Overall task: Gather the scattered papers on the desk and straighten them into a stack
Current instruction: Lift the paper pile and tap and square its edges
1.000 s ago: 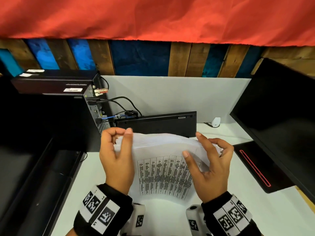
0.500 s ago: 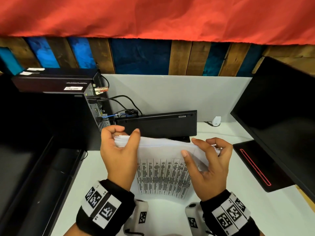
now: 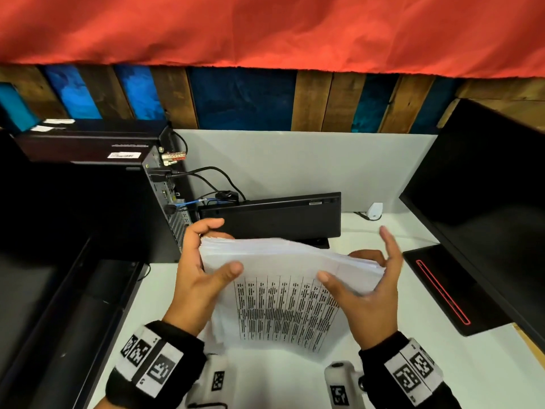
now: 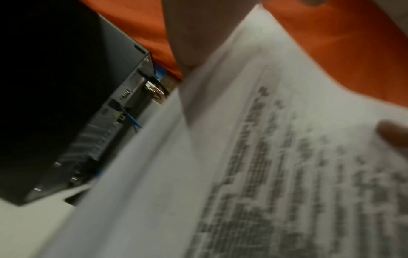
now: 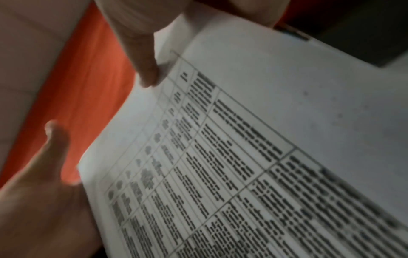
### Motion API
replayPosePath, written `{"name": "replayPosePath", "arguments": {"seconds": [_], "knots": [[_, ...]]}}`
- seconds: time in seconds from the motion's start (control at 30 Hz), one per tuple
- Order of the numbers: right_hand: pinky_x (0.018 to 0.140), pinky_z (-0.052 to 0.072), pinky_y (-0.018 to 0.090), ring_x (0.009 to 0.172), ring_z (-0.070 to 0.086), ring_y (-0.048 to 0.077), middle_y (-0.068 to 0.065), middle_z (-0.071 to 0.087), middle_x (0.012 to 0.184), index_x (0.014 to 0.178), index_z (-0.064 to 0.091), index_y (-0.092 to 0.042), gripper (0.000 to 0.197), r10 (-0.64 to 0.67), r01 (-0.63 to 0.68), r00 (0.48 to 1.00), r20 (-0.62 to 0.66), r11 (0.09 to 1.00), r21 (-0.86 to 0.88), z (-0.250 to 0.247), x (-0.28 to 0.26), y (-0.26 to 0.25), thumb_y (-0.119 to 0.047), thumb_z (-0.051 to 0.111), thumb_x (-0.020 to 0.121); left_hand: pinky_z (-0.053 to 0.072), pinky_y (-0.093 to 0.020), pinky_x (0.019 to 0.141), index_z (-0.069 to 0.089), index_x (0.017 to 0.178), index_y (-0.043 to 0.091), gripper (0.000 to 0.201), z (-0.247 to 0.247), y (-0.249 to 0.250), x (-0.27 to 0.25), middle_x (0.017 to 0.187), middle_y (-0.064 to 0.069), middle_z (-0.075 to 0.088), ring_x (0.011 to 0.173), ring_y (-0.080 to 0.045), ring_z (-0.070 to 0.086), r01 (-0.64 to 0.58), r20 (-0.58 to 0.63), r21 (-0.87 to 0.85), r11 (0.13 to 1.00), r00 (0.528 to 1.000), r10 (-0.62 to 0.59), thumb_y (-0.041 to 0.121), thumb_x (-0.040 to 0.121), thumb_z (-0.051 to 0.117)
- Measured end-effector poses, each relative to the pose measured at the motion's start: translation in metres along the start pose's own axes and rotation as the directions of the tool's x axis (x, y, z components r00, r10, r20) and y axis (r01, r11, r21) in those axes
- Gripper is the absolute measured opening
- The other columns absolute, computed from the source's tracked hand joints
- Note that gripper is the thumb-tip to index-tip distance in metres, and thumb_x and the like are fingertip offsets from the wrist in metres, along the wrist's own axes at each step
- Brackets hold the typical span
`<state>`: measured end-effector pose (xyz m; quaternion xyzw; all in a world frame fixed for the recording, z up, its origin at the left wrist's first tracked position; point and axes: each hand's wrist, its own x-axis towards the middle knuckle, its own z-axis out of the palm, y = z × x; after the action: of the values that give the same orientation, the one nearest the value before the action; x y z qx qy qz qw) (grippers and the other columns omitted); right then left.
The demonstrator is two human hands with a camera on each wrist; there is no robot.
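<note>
While my left hand point(image 3: 200, 278) pinches one side of the papers point(image 3: 283, 290) with thumb in front, my right hand point(image 3: 362, 293) touches the other side with spread fingers, holding the stack up over the white desk point(image 3: 442, 373).

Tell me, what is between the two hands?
The stack of papers, printed table facing up, sits between the left hand and right hand, as the head view shows.
</note>
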<state>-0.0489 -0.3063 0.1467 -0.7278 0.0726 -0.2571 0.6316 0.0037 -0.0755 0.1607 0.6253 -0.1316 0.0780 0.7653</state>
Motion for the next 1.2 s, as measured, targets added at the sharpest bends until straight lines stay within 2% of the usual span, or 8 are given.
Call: {"name": "replayPosePath", "arguments": {"seconds": [0.1,0.2,0.33,0.47,0.6,0.73,0.93,1.2], "knots": [[0.082,0.058,0.029,0.094,0.070,0.015,0.003,0.073,0.101,0.117,0.060,-0.025,0.074,0.256,-0.299,0.922,0.290,0.947,0.114,-0.011,0.008,0.015,-0.019,0.092,0.051,0.056,-0.028,0.085,0.056,0.122,0.016,0.095,-0.023,-0.025,0.000,0.106,-0.001,0.072,0.099,-0.012,0.069,0.302,0.181,0.131,0.944,0.929,-0.323,0.034,0.037,0.095],[0.090,0.055,0.039,0.091,0.072,0.011,-0.003,0.076,0.096,0.104,0.065,-0.018,0.056,0.409,-0.419,0.786,0.463,0.904,-0.087,-0.014,0.010,0.039,0.002,0.086,0.056,0.049,-0.042,0.101,0.064,0.113,0.019,0.067,-0.033,-0.053,-0.008,0.109,0.003,0.074,0.105,-0.013,0.069,0.434,0.192,0.367,0.823,0.830,-0.524,0.015,0.053,0.093],[0.084,0.057,0.040,0.092,0.072,0.014,-0.006,0.076,0.092,0.092,0.071,-0.026,0.041,0.396,-0.380,0.863,0.313,0.918,-0.112,-0.003,0.012,0.051,-0.001,0.085,0.062,0.053,-0.010,0.075,0.070,0.083,0.030,0.040,-0.013,-0.057,-0.013,0.078,0.024,0.074,0.079,0.007,0.069,0.355,-0.110,0.356,0.865,0.935,-0.338,-0.006,0.068,0.079],[0.072,0.059,0.031,0.077,0.071,0.002,-0.010,0.075,0.077,0.071,0.072,-0.024,0.010,0.245,-0.226,0.954,0.173,0.967,-0.119,0.010,0.014,0.029,-0.018,0.079,0.074,0.054,-0.026,0.071,0.068,0.079,0.025,0.022,0.008,-0.041,-0.009,0.073,0.009,0.071,0.074,-0.007,0.064,0.214,-0.244,0.312,0.926,0.960,-0.140,0.004,0.076,0.076],[0.070,0.054,0.010,0.080,0.069,-0.008,-0.026,0.072,0.079,0.077,0.068,-0.033,0.026,0.123,-0.124,0.984,0.129,0.992,-0.002,0.018,0.004,0.017,-0.007,0.075,0.077,0.055,-0.015,0.071,0.069,0.089,0.022,0.027,0.018,-0.029,-0.012,0.083,0.020,0.075,0.080,0.003,0.070,0.147,-0.247,0.238,0.960,0.965,-0.087,0.001,0.075,0.077],[0.064,0.057,0.019,0.078,0.073,0.008,-0.011,0.076,0.078,0.079,0.071,-0.022,0.025,0.264,-0.271,0.955,0.138,0.962,0.040,0.014,0.003,0.026,-0.005,0.084,0.065,0.058,-0.023,0.077,0.072,0.101,0.008,0.039,0.009,-0.029,-0.011,0.097,-0.001,0.077,0.091,-0.014,0.073,0.183,-0.277,0.173,0.968,0.952,-0.131,0.001,0.065,0.083],[0.060,0.056,0.017,0.067,0.071,0.003,-0.012,0.074,0.068,0.074,0.070,-0.024,0.024,0.236,-0.253,0.961,0.144,0.960,0.117,0.018,0.012,0.011,-0.004,0.081,0.069,0.057,-0.016,0.070,0.072,0.100,0.009,0.036,0.014,-0.013,-0.002,0.091,0.005,0.077,0.087,-0.011,0.074,0.144,-0.279,0.090,0.985,0.954,-0.113,-0.003,0.067,0.080],[0.096,0.047,0.019,0.125,0.045,0.003,0.002,0.041,0.134,0.132,0.041,-0.047,0.081,-0.294,0.287,0.956,-0.021,0.946,-0.153,0.019,0.009,-0.002,-0.009,0.080,0.073,0.055,-0.018,0.070,0.053,0.104,0.019,0.052,0.024,-0.001,0.007,0.097,0.000,0.065,0.084,-0.007,0.067,0.010,-0.279,0.018,1.000,0.960,-0.005,0.034,0.065,0.084]]}}
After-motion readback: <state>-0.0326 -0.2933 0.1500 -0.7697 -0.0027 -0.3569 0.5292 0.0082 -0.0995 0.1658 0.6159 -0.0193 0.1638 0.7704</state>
